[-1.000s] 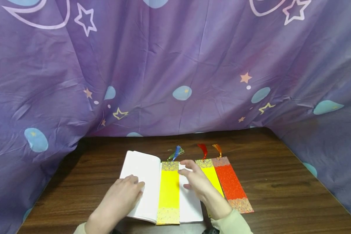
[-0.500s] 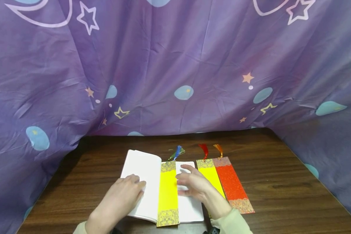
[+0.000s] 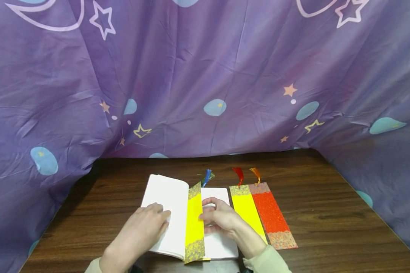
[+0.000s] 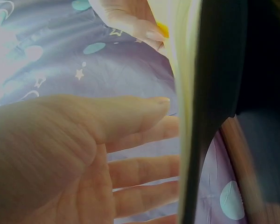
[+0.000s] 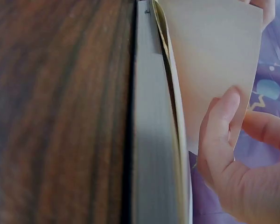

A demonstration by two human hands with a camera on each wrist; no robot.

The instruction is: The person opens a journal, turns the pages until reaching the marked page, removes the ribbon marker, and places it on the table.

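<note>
An open book with blank white pages (image 3: 164, 208) lies on the table. My left hand (image 3: 143, 223) rests on its left page; in the left wrist view that hand's fingers (image 4: 144, 170) reach out straight to the page edge. My right hand (image 3: 220, 218) pinches the right edge of a yellow bookmark (image 3: 194, 216) with patterned gold ends. The bookmark stands tilted up along the book's middle, its pale back (image 5: 214, 51) facing the right wrist camera. Blue and green tassels (image 3: 207, 176) lie beyond the book's top. A yellow sliver shows under the bookmark's lower end.
Right of the book lie another yellow bookmark (image 3: 246, 208) with a red tassel (image 3: 238, 175) and a red bookmark (image 3: 271, 212) with an orange tassel (image 3: 255, 174). The dark wooden table (image 3: 335, 220) ends at a purple patterned cloth (image 3: 177, 76).
The yellow bookmark on the book has swung from nearly flat to tilted up, its right edge lifting and moving left. My right hand has moved left with it; my left hand stays put.
</note>
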